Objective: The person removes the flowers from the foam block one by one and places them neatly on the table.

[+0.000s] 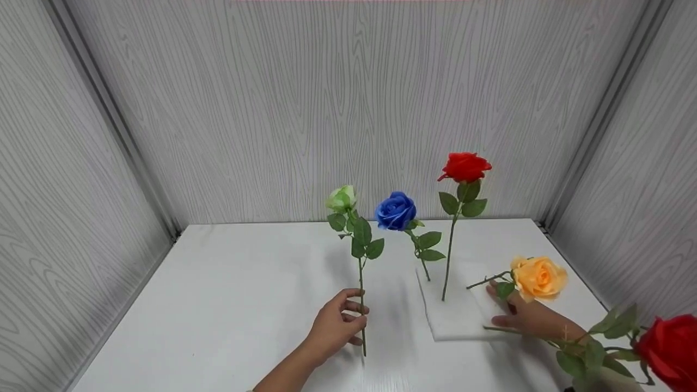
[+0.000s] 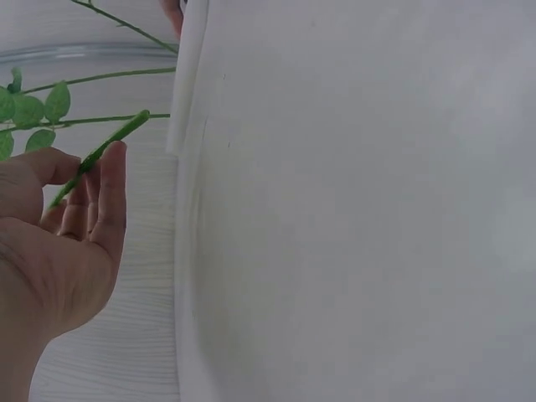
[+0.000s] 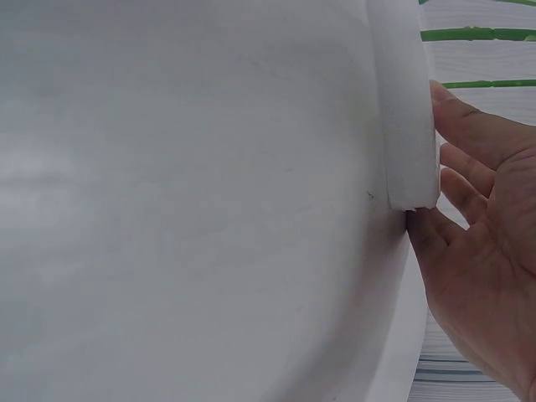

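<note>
From the head view, we see our left hand (image 1: 336, 324) pinching the stem of the green rose (image 1: 342, 198), which stands nearly upright with its long axis running twelve to six, bloom at twelve, cut end touching the table (image 1: 228, 305). The foam block (image 1: 457, 316) lies at three o'clock from that hand, with the blue rose (image 1: 395, 210) and red rose (image 1: 464, 166) already standing in it. Our right hand (image 1: 525, 316) rests flat, fingers straight, against the block's right edge, beside an orange rose (image 1: 539, 277).

At the left wrist, fingers (image 2: 107, 201) curl round the thin green stem (image 2: 100, 155), the foam block (image 2: 352, 218) just beside at three o'clock.

At the right wrist, straight fingers (image 3: 469, 167) touch the foam's edge (image 3: 406, 126) at nine o'clock.

The green rose is pale, half-open and leafy.
</note>
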Motion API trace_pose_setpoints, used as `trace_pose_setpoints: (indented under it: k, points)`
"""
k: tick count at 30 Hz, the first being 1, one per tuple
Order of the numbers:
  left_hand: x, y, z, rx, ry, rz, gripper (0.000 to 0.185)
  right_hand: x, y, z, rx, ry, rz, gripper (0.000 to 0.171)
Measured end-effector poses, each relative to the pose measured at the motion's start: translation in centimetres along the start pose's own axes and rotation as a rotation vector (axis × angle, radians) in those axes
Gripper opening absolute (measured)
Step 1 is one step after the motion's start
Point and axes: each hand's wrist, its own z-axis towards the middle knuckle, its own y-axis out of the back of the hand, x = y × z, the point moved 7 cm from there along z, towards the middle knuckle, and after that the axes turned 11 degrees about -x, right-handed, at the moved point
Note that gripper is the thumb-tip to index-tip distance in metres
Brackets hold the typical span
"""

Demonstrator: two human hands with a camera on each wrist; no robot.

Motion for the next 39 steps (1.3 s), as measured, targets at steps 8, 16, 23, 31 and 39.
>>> trace_pose_setpoints:
  k: [8,16,23,31,39]
  points:
    - [0.7,-0.5,0.0,-0.002,0.049,0.036,0.062,0.0,0.3,-0.2,-0.008,0.021,-0.037,0.091]
    - [1.2,-1.3,0.2,0.002,0.079,0.108,0.061,-0.2,0.3,-0.2,-0.006,-0.024,-0.035,0.093]
    - [1.3,-1.9,0.3,0.012,0.094,0.153,0.061,-0.4,0.1,0.1,-0.011,0.001,-0.037,0.091]
    - [1.9,-2.3,0.6,-0.004,0.111,0.196,0.061,-0.9,0.1,0.0,0.002,-0.039,-0.046,0.094]
    - [2.0,-2.4,0.6,-0.002,0.12,0.292,0.06,-0.6,0.2,-0.1,-0.031,0.03,-0.029,0.089]
